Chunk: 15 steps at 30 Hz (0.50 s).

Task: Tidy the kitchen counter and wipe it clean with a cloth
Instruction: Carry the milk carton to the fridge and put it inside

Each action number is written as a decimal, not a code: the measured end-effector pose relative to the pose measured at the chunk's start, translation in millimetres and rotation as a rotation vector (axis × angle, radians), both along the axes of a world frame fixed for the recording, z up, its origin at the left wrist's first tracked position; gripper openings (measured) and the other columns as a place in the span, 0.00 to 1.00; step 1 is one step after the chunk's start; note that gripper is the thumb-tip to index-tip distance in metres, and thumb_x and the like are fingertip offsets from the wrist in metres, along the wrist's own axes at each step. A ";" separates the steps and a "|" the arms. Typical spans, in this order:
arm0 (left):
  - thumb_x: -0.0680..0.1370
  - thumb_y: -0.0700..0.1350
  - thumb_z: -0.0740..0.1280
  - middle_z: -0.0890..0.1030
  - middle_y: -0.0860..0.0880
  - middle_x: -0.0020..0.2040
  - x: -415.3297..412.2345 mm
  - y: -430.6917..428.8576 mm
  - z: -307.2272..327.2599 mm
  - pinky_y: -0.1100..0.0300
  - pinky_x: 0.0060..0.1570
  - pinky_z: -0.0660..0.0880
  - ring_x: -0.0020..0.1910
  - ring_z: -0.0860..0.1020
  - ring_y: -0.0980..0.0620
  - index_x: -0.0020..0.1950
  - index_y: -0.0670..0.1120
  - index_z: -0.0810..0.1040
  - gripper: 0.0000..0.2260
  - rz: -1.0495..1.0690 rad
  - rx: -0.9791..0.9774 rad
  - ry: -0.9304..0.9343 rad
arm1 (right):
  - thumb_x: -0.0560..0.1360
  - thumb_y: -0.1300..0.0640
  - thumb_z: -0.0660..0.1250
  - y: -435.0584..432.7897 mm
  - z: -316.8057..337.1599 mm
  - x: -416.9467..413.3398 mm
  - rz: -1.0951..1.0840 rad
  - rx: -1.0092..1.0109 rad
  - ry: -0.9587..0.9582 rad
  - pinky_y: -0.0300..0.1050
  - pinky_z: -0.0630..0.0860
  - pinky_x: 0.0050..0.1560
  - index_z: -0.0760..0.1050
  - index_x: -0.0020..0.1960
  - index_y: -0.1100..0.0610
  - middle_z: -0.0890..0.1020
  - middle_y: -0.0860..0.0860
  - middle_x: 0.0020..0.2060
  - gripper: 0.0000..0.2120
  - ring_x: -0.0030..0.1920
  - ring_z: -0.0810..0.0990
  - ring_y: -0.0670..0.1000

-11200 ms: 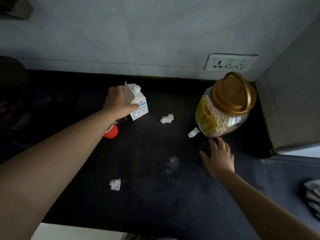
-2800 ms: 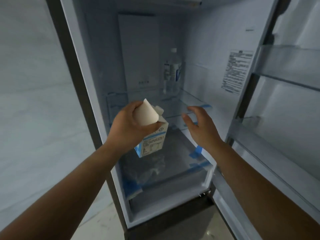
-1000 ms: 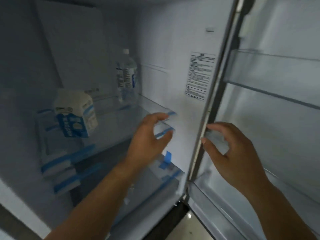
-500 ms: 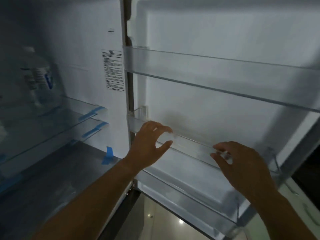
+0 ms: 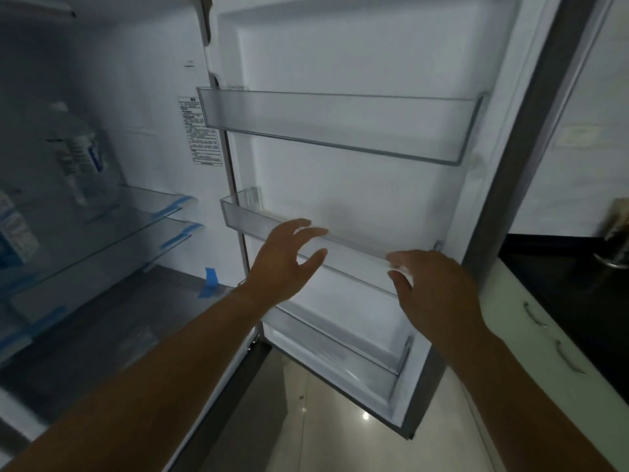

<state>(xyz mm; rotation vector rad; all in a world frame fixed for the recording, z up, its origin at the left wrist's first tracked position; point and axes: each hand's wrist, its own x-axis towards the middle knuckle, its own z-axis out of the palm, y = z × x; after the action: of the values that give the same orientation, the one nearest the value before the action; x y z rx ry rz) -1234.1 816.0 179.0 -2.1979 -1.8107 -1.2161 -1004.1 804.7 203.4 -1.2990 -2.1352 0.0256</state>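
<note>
I face an open fridge. The white and blue milk carton stands on a glass shelf at the far left, cut off by the frame edge. The fridge door stands open in the middle of the view. My left hand hovers with fingers spread in front of the door's middle bin. My right hand is also spread, near the right end of that bin. Neither hand holds anything. The black kitchen counter shows at the right edge.
A water bottle stands deeper on the fridge shelf. The upper door bin and lower door bin are see-through. Pale cabinet drawers with handles run below the counter. A metal object sits on the counter at far right.
The milk carton went from the counter into the fridge and my left hand let it go. Since then my view has swung right toward the open door, both hands following.
</note>
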 end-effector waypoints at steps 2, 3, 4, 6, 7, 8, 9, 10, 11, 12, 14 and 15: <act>0.76 0.51 0.65 0.78 0.47 0.61 11.6 -5.7 2.3 0.64 0.64 0.58 0.63 0.71 0.49 0.62 0.49 0.77 0.16 -0.073 0.002 0.093 | 0.77 0.56 0.63 -8.6 -1.7 -1.3 0.017 0.002 0.015 0.46 0.71 0.61 0.75 0.62 0.57 0.81 0.54 0.56 0.15 0.57 0.77 0.53; 0.76 0.51 0.65 0.79 0.47 0.60 13.8 -8.3 3.4 0.63 0.64 0.58 0.62 0.72 0.48 0.62 0.48 0.77 0.16 -0.092 -0.001 0.118 | 0.77 0.56 0.64 -13.3 -3.5 -2.8 0.026 0.008 0.019 0.47 0.70 0.61 0.75 0.62 0.57 0.81 0.54 0.56 0.15 0.57 0.77 0.53; 0.77 0.51 0.64 0.79 0.47 0.59 13.5 -11.1 4.6 0.63 0.64 0.57 0.62 0.72 0.48 0.62 0.47 0.77 0.15 -0.102 -0.009 0.119 | 0.76 0.56 0.64 -18.3 -5.1 -4.5 0.035 0.014 0.028 0.46 0.70 0.61 0.75 0.62 0.57 0.81 0.54 0.56 0.15 0.57 0.76 0.53; 0.77 0.50 0.64 0.78 0.47 0.60 7.9 -17.4 5.2 0.63 0.66 0.56 0.63 0.71 0.49 0.62 0.47 0.76 0.15 -0.127 -0.028 0.098 | 0.75 0.56 0.66 -28.7 -8.2 -7.8 0.065 0.041 0.080 0.46 0.70 0.61 0.76 0.61 0.58 0.81 0.54 0.55 0.15 0.57 0.76 0.52; 0.77 0.50 0.64 0.77 0.47 0.61 4.5 -21.3 4.6 0.62 0.67 0.56 0.64 0.70 0.49 0.62 0.47 0.76 0.15 -0.142 -0.033 0.095 | 0.75 0.55 0.67 -34.5 -9.6 -8.6 0.075 0.064 0.125 0.44 0.69 0.60 0.76 0.60 0.58 0.81 0.54 0.55 0.15 0.57 0.76 0.51; 0.77 0.49 0.65 0.77 0.46 0.61 0.8 -25.1 3.8 0.62 0.67 0.56 0.65 0.70 0.49 0.62 0.46 0.76 0.15 -0.155 -0.032 0.089 | 0.74 0.54 0.67 -40.4 -10.3 -9.0 0.076 0.085 0.185 0.42 0.68 0.60 0.76 0.59 0.57 0.80 0.53 0.55 0.15 0.56 0.74 0.48; 0.77 0.49 0.65 0.77 0.46 0.61 -2.8 -29.2 3.0 0.61 0.67 0.56 0.65 0.69 0.48 0.61 0.45 0.76 0.15 -0.166 -0.028 0.073 | 0.74 0.53 0.67 -46.5 -11.2 -8.6 0.075 0.107 0.254 0.40 0.67 0.60 0.75 0.59 0.57 0.79 0.51 0.55 0.15 0.57 0.72 0.46; 0.77 0.48 0.65 0.77 0.46 0.60 -6.0 -33.9 2.1 0.61 0.67 0.56 0.65 0.70 0.48 0.61 0.45 0.76 0.14 -0.174 -0.021 0.050 | 0.74 0.52 0.67 -52.7 -11.8 -6.9 0.074 0.136 0.320 0.39 0.67 0.61 0.75 0.60 0.56 0.77 0.50 0.56 0.16 0.57 0.71 0.44; 0.76 0.48 0.66 0.77 0.46 0.59 -9.6 -38.2 1.1 0.61 0.67 0.56 0.64 0.70 0.48 0.60 0.45 0.76 0.14 -0.179 -0.014 0.029 | 0.74 0.52 0.66 -58.6 -12.3 -4.6 0.070 0.173 0.373 0.39 0.66 0.62 0.74 0.60 0.56 0.76 0.49 0.56 0.16 0.58 0.70 0.44; 0.76 0.48 0.66 0.77 0.46 0.58 -13.6 -42.3 -0.2 0.61 0.67 0.57 0.63 0.70 0.48 0.59 0.44 0.76 0.13 -0.182 -0.009 0.013 | 0.74 0.52 0.66 -64.0 -12.3 -2.2 0.056 0.210 0.409 0.39 0.65 0.63 0.74 0.60 0.57 0.75 0.49 0.56 0.17 0.59 0.70 0.45; 0.76 0.50 0.65 0.77 0.46 0.57 -22.1 -50.3 -3.4 0.61 0.66 0.59 0.61 0.71 0.48 0.57 0.44 0.76 0.14 -0.191 0.002 -0.005 | 0.74 0.52 0.66 -74.0 -11.2 2.7 -0.001 0.276 0.434 0.36 0.64 0.63 0.73 0.61 0.58 0.75 0.52 0.57 0.18 0.60 0.71 0.48; 0.75 0.51 0.65 0.76 0.47 0.56 -26.7 -54.4 -4.9 0.63 0.65 0.60 0.60 0.71 0.49 0.57 0.43 0.76 0.15 -0.196 0.009 -0.017 | 0.74 0.52 0.66 -78.6 -10.7 4.0 -0.034 0.310 0.440 0.35 0.63 0.63 0.73 0.61 0.58 0.75 0.53 0.58 0.18 0.60 0.71 0.49</act>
<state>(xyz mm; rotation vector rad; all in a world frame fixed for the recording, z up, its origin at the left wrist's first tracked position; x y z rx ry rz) -1260.8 761.7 174.1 -2.4146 -1.6231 -1.2754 -1000.1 726.0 192.7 -1.0350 -1.6671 -0.0302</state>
